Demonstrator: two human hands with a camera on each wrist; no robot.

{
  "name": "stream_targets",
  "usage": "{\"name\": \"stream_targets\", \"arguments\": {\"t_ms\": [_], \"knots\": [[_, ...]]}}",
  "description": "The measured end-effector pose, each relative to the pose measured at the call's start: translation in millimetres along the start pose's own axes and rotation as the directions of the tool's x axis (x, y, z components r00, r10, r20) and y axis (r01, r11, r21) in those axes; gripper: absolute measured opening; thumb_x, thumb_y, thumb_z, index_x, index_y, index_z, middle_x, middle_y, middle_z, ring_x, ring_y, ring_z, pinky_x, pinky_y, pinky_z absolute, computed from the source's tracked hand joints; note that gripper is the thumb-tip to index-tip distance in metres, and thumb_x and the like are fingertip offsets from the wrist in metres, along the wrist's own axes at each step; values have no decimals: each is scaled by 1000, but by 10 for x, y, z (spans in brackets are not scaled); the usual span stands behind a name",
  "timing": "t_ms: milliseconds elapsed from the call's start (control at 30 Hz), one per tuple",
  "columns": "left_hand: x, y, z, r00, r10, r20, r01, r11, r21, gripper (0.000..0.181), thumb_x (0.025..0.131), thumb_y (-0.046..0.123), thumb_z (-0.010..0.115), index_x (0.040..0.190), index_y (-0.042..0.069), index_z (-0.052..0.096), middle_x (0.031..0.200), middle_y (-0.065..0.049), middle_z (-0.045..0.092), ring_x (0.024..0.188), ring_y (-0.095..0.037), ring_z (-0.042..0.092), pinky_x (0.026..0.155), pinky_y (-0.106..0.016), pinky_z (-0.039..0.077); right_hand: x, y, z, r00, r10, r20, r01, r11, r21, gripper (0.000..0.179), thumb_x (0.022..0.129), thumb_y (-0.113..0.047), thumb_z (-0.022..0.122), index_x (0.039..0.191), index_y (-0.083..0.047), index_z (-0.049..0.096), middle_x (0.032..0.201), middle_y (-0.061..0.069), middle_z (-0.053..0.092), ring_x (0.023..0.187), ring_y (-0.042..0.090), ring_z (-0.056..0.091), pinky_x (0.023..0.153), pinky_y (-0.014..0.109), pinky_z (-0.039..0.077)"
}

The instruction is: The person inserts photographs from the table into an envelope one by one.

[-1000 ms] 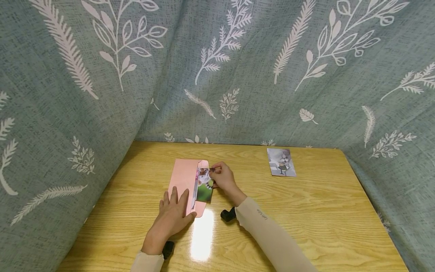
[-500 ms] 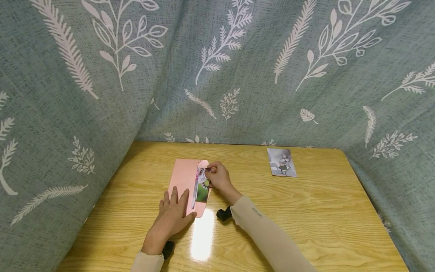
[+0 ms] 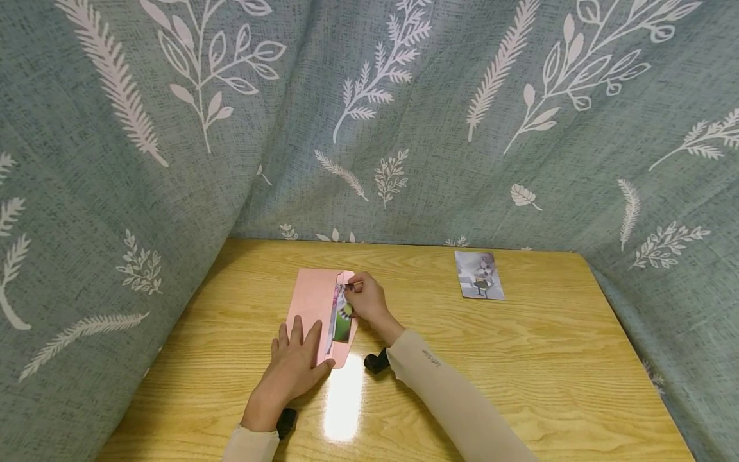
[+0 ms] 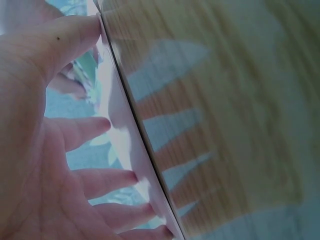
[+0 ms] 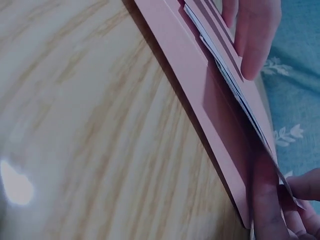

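Observation:
A pink envelope [image 3: 308, 292] lies on the table with its flap side to the right. My left hand [image 3: 293, 362] rests on its lower part, fingers straight and spread, the thumb at the near edge. With thumb and fingers my right hand [image 3: 368, 300] pinches the upper right edge of a photo card [image 3: 342, 328] with a green lower part, which is partly inside the envelope's opening. Other card edges [image 5: 220, 62] stick out of the same opening in the right wrist view. From the left wrist, my fingertips [image 4: 127, 176] press along the envelope's surface.
Another photo card [image 3: 480, 276], grey and white, lies at the table's back right. A green-grey leaf-patterned cloth [image 3: 369, 128] hangs behind and at both sides of the wooden table [image 3: 519, 359]. A black wrist device [image 3: 376, 362] sits under the right wrist.
My right hand has moved left, sliding the photo card further into the envelope, so less of it shows. The left hand has stayed in place on the envelope.

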State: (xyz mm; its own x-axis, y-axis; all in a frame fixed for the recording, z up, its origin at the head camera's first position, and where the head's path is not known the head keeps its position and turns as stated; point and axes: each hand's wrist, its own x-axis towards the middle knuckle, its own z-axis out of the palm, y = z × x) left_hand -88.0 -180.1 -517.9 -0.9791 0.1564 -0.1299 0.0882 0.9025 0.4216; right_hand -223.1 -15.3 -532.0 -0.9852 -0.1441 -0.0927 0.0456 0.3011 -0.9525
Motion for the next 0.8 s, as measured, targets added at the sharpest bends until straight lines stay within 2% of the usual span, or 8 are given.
{"name": "stream_targets", "arguments": {"t_ms": [200,500,800], "knots": [[7,5,-4,1000,2,-2,-2,1000,5,83,93,45,69,157,9,32,157,-38,13,140,-63,7,107,-75,16,-6,-31,19,1000,-15,4,15,999,-38,20,90,2,68,109,-1,61,82,7,62,46,13,55,39,28,50],[8,9,-14,1000,-6,6,6,1000,12,83,93,46,69,158,9,31,157,-37,12,140,-63,7,107,-75,16,-13,-56,62,998,-56,-12,54,994,-96,19,90,1,69,107,-2,61,81,6,61,56,12,56,42,26,50],[2,13,-5,1000,-2,4,2,1000,2,83,93,45,70,157,9,32,157,-38,13,140,-63,7,107,-75,15,-8,-33,82,998,-64,-16,61,987,-152,19,90,-2,69,107,-4,62,83,6,63,61,13,57,48,24,50]]}}
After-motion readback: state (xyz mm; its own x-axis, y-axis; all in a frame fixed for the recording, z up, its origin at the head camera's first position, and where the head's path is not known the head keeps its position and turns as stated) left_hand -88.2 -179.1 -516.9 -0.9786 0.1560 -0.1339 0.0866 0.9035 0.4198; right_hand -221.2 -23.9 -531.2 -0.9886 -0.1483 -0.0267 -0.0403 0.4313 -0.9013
